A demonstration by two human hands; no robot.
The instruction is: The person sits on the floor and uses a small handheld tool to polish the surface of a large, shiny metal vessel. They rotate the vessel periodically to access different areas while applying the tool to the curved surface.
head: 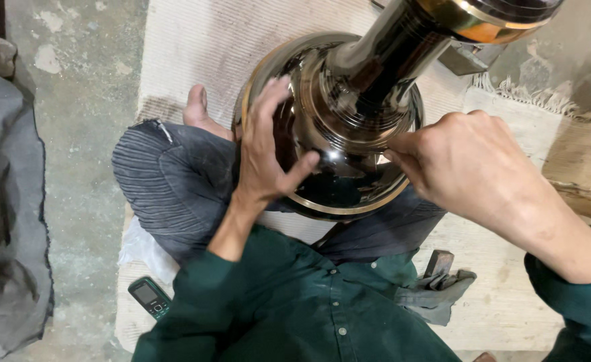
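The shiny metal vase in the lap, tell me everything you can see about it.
The metal vase is a large, dark, mirror-polished vessel with a rounded body, brass-coloured bands around the belly and the flared mouth, and a ridged collar under a long neck. It stands upright between the seated person's crossed legs, neck rising toward the camera. The left hand lies spread on the body's left side, thumb on the shoulder; the right hand presses its fingertips against the collar's right edge. No dents show.
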